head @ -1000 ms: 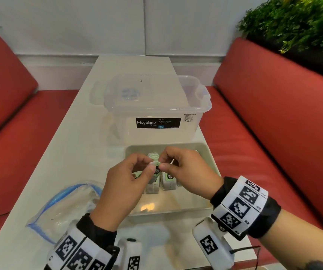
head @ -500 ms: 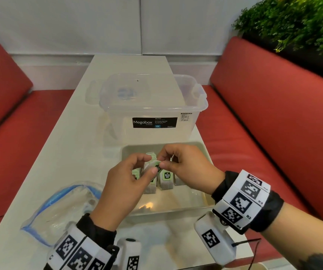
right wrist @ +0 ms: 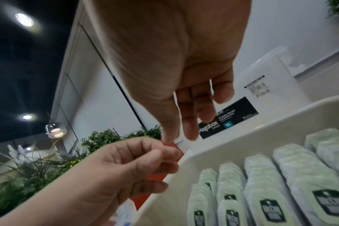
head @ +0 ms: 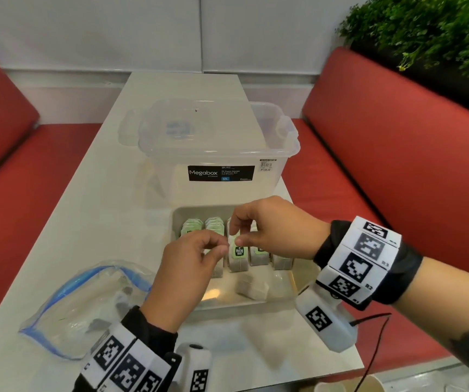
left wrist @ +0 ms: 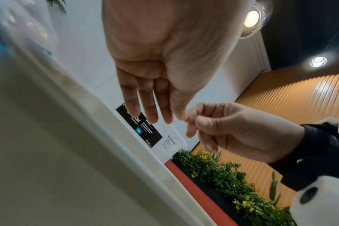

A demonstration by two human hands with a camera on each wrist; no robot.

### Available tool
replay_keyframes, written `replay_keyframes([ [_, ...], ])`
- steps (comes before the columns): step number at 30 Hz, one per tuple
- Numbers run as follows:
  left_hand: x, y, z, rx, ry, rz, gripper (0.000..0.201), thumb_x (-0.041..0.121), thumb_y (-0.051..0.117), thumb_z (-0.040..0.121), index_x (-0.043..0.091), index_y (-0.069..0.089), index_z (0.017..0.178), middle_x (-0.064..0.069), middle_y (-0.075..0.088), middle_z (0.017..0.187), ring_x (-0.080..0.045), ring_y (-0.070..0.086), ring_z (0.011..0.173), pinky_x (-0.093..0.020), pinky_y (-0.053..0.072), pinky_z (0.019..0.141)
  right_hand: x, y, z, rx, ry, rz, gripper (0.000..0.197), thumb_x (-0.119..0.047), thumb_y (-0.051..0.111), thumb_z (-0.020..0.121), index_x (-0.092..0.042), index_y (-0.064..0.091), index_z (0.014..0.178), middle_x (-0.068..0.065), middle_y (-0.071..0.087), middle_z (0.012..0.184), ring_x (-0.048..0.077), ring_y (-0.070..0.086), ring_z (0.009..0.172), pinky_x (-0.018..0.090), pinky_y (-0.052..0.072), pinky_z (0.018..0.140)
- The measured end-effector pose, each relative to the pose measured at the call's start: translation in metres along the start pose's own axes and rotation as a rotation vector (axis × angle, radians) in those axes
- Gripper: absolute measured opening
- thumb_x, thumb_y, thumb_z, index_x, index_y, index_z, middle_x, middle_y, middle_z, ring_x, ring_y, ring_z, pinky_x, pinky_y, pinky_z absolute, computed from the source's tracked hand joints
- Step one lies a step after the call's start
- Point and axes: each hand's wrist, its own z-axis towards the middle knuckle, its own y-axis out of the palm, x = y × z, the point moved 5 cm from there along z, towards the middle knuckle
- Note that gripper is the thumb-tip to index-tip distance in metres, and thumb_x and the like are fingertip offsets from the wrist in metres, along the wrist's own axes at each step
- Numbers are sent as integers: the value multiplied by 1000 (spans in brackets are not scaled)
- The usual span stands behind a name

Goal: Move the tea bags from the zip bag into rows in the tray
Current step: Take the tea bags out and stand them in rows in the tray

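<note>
The beige tray (head: 244, 305) holds rows of tea bags (head: 202, 226) with green tags, seen close in the right wrist view (right wrist: 261, 175). One loose tea bag (head: 251, 290) lies flat on the tray floor near the front. Above the front row my left hand (head: 223, 247) and right hand (head: 236, 236) meet fingertip to fingertip, each pinching something small that the fingers hide. A thin white string (right wrist: 176, 99) shows beside my right fingers. The clear zip bag (head: 86, 304) with its blue seal lies open to the left of the tray, with a few dark bits inside.
A clear lidded storage box (head: 216, 154) stands right behind the tray. Red benches flank the narrow white table (head: 86, 222). A paper cup (head: 349, 386) and a black cable (head: 374, 349) sit by the near right corner. A plant (head: 425, 32) is at the far right.
The green-tagged tea bag that both hands held up is no longer between them. A loose tea bag now lies on the tray floor. The hands stay together over the front row.
</note>
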Motion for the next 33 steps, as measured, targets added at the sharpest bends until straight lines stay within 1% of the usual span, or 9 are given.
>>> replay_keyframes([
  [3, -9, -9, -1, 49, -27, -54, 26, 12, 69, 82, 38, 62, 83, 18, 65, 80, 11, 58, 81, 2, 37, 66, 12, 9, 4, -88, 39, -58, 11, -18, 67, 83, -21, 68, 93, -2, 69, 88, 15, 61, 81, 31, 50, 78],
  [5, -14, -13, -3, 29, -28, -40, 26, 8, 68, 81, 34, 65, 83, 18, 66, 81, 12, 58, 81, 3, 37, 67, 20, 20, 4, -239, 60, -141, 14, -16, 63, 84, -24, 69, 95, -5, 67, 90, 15, 61, 84, 32, 50, 79],
  [9, -20, -9, -13, -40, -2, -19, 31, 3, 66, 81, 35, 66, 82, 24, 66, 83, 10, 58, 85, 0, 39, 72, 36, 44, 1, -610, 76, -286, 28, -11, 58, 88, -25, 66, 111, -10, 57, 86, 9, 53, 83, 23, 44, 80],
  [12, -25, -1, -19, -72, 36, 37, 33, 6, 68, 81, 38, 64, 81, 25, 65, 85, 6, 58, 89, -9, 44, 76, 36, 56, 4, -768, -3, -393, 43, -10, 56, 90, -30, 57, 127, -9, 57, 93, 12, 52, 90, 24, 41, 87],
  [15, -29, 6, -23, -96, 84, 72, 35, 9, 67, 82, 40, 57, 94, 22, 68, 88, 2, 61, 87, -22, 49, 79, 28, 68, 16, -798, -161, -503, 49, -13, 53, 93, -33, 46, 137, -5, 62, 117, 15, 55, 105, 21, 36, 85],
  [17, -31, 9, -24, -108, 115, 88, 37, 11, 67, 82, 42, 54, 97, 22, 68, 91, 1, 62, 88, -28, 51, 82, 21, 79, 25, -757, -269, -580, 44, -17, 51, 95, -33, 48, 135, -3, 60, 123, 18, 55, 111, 24, 38, 86],
  [24, -33, 5, -24, -45, 185, 126, 24, 16, 63, 77, 37, 58, 87, 24, 66, 89, 9, 57, 86, -21, 37, 82, 13, 117, 42, -798, -386, -865, 22, -12, 50, 93, -11, 62, 110, 8, 65, 101, 30, 64, 90, 32, 49, 69],
  [28, -33, -2, -26, -13, 188, 131, 25, 16, 63, 77, 38, 57, 87, 26, 66, 90, 12, 56, 88, -13, 33, 84, 16, 128, 46, -885, -316, -871, 25, -11, 45, 96, -4, 59, 115, 11, 63, 108, 31, 62, 99, 33, 47, 78],
  [33, -32, -8, -28, 21, 192, 151, 26, 17, 63, 76, 38, 55, 88, 26, 65, 90, 10, 54, 87, -17, 33, 81, 19, 139, 49, -969, -284, -833, 32, -13, 38, 99, 0, 53, 125, 17, 56, 125, 32, 54, 115, 35, 41, 93],
])
